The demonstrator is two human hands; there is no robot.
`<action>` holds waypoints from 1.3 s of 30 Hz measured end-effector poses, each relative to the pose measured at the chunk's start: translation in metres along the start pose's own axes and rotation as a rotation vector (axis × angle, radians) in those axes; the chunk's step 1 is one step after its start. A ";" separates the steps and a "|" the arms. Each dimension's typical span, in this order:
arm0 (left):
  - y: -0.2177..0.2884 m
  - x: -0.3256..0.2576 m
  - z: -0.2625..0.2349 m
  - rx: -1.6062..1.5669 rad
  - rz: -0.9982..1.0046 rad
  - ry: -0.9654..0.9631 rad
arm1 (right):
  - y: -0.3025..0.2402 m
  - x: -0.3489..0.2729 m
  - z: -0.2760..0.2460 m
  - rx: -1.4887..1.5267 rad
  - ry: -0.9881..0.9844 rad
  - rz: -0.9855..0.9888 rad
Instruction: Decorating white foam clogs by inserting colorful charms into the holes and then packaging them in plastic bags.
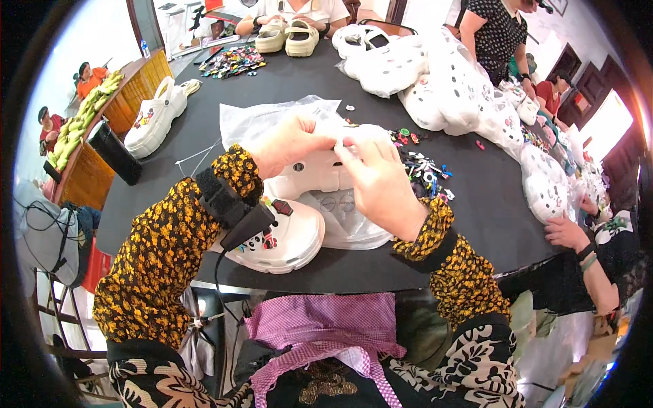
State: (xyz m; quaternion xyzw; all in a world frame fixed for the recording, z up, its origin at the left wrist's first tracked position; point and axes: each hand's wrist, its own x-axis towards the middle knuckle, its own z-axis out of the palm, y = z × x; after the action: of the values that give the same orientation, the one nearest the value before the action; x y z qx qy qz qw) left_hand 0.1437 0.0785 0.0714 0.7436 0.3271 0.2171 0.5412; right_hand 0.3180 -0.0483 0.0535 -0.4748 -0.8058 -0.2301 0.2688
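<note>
Pinching at the top of a white moulded-foam clog with a thick sole (pixel 314 173), both hands meet over the same spot: the left hand (pixel 289 144) curls closed around the shoe's upper from its side, steadying it, while the right hand (pixel 377 178) presses thumb and fingertips together on something small at the clog's front, too hidden to name. The shoe sits tilted on the black round table (pixel 299 81), directly under the two hands, apparently so its perforated top faces up.

Just below the left wrist lies a second white foam clog already dotted with small coloured charms (pixel 282 238), close against the first, and a black strap-on device with a cable (pixel 235 204) wraps that forearm. Beneath and beyond the hands spreads a crumpled clear plastic bag (pixel 272 115); it looks flat and I cannot tell that anything is in it.

Past the right hand's fingertips, a loose scatter of small coloured charms (pixel 425 166) lies on the table within easy reach. Farther out on that side, bulging translucent plastic bags filled with white clogs (pixel 449 88) are heaped up. Beyond the left hand, well apart, another white clog with charms (pixel 156 115) rests near the table edge, and across the table a pair of beige clogs (pixel 287 37) stands before another person.
</note>
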 end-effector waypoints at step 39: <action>0.009 -0.011 0.012 0.273 0.065 -0.007 | 0.000 -0.006 0.028 0.000 -0.085 0.003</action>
State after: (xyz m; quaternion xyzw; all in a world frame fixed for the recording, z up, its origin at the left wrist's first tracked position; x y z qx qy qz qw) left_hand 0.1465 0.0610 0.0766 0.8213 0.3274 0.1855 0.4288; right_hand 0.3145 -0.0344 0.0290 -0.4853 -0.8158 -0.2094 0.2346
